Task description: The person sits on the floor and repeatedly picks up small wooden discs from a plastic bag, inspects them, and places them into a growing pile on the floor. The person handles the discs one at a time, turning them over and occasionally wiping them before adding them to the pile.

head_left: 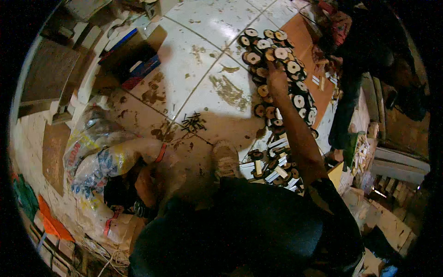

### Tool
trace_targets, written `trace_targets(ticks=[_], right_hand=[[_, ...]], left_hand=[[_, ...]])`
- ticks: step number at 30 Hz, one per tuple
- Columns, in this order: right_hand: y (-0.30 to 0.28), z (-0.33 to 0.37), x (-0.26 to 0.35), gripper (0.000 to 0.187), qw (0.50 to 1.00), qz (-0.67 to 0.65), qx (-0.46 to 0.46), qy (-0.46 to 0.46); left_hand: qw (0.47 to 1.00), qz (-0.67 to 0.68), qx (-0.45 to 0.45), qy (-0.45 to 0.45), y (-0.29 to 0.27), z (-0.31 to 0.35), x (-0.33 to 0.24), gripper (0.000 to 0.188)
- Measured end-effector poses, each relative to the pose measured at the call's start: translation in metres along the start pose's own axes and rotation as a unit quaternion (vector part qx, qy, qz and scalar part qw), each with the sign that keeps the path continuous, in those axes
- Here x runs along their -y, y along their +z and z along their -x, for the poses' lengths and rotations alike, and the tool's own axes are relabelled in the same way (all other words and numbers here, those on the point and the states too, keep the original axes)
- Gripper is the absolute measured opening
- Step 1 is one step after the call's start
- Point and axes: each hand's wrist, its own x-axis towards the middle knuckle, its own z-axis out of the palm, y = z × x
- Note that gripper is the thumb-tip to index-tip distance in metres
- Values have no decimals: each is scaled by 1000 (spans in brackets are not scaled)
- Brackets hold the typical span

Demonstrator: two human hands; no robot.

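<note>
My right hand reaches forward over a dense cluster of round wooden discs with dark rims and pale faces. Its fingers are bent down around one disc near the far end of the cluster; the grip is partly hidden. Closer to my body, more dark-rimmed discs lie mixed with pale wooden strips. My left hand is low at the left in deep shadow, beside a plastic-wrapped bundle, and its fingers cannot be made out. A small pile of dark screws or nails lies on the tiles between.
An open box with blue edges stands at the far left. An orange-brown board lies beyond the discs. At the right another person in dark clothes is close by. Wood offcuts line the right side. A foot rests on the dirty tiled floor.
</note>
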Motion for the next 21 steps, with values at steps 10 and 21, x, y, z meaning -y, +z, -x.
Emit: trace_targets(ticks=[10,21], right_hand=[[55,87,97,26,968,-197,85,-131],[54,125,165,24,922,-330,85,-184]], left_hand=[[994,-61,-15,-86,8,14,28,40],[984,-145,-3,-106,10,8,40,43]])
